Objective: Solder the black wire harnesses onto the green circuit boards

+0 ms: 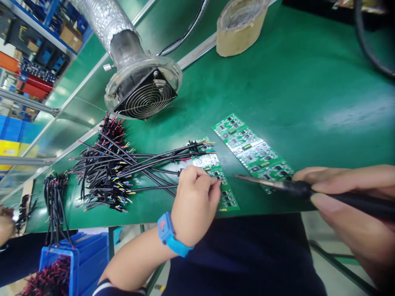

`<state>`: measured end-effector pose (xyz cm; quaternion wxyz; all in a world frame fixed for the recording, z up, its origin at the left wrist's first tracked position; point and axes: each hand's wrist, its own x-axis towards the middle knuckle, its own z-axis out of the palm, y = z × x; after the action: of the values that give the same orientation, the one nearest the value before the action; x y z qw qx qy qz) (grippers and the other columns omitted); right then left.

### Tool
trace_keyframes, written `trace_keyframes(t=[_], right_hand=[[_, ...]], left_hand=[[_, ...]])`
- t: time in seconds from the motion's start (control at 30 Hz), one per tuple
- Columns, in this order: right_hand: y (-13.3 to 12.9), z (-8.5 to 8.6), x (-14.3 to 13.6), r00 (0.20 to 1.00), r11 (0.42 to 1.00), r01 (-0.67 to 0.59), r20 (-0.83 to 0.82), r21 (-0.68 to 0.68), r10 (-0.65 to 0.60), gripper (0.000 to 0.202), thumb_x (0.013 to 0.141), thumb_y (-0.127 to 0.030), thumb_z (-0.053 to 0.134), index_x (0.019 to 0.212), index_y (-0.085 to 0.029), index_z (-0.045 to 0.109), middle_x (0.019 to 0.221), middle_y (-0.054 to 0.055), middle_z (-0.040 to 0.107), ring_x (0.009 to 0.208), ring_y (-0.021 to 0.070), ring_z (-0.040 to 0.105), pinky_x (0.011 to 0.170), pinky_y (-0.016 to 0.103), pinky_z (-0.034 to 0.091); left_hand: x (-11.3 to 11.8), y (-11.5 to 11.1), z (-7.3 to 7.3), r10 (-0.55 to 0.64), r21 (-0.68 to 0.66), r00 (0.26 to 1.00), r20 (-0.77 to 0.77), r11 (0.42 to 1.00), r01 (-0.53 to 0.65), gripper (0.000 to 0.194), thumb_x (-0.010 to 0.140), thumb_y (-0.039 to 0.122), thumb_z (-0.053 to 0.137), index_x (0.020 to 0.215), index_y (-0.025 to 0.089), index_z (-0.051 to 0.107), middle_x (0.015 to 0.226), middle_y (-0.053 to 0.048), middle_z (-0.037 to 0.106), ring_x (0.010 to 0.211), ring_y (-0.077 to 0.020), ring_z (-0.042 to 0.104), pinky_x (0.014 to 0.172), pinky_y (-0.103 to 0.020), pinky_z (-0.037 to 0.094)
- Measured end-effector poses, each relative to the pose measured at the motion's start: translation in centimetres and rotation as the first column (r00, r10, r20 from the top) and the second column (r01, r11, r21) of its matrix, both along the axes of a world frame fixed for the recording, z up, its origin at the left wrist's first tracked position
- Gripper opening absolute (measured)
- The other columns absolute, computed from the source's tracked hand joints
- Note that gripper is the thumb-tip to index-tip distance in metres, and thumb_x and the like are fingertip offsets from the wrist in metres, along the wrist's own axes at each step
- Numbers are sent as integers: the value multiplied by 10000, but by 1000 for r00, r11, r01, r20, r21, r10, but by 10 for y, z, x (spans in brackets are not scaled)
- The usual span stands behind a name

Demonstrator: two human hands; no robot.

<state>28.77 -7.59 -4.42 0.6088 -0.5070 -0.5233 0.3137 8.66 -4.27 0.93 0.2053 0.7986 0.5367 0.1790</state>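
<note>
My left hand [196, 201], a blue wrist strap below it, is closed in a pinch over the nearer green circuit board panel [228, 197]. A black cable [157, 188] runs from the left into that hand, and small wire ends show by the fingertips. My right hand [348, 197] grips a soldering iron [300, 189] by its dark handle. The iron's tip points left, in the gap between the panels, apart from the left fingers. A second circuit board panel [253, 150] lies farther back, partly behind the iron. Several cables rest across the nearer panel's far end.
A large pile of black cables [108, 168] lies at the left. Above it hangs a fume extractor fan [149, 96] on a foil duct. A tape roll [240, 31] stands at the back. A blue bin [89, 255] sits below the table edge. Another person's hand [6, 226] is far left.
</note>
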Motion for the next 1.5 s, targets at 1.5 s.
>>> trace_keyframes(t=[1.5], right_hand=[[9, 9, -4, 998, 998, -46, 38, -37, 48, 84, 720, -256, 654, 778, -247, 593, 693, 29, 606, 656, 188, 615, 545, 298, 504]], left_hand=[[13, 4, 1, -28, 47, 978, -206, 998, 39, 121, 849, 106, 456, 738, 139, 491, 786, -66, 485, 747, -184, 500, 682, -370, 513]])
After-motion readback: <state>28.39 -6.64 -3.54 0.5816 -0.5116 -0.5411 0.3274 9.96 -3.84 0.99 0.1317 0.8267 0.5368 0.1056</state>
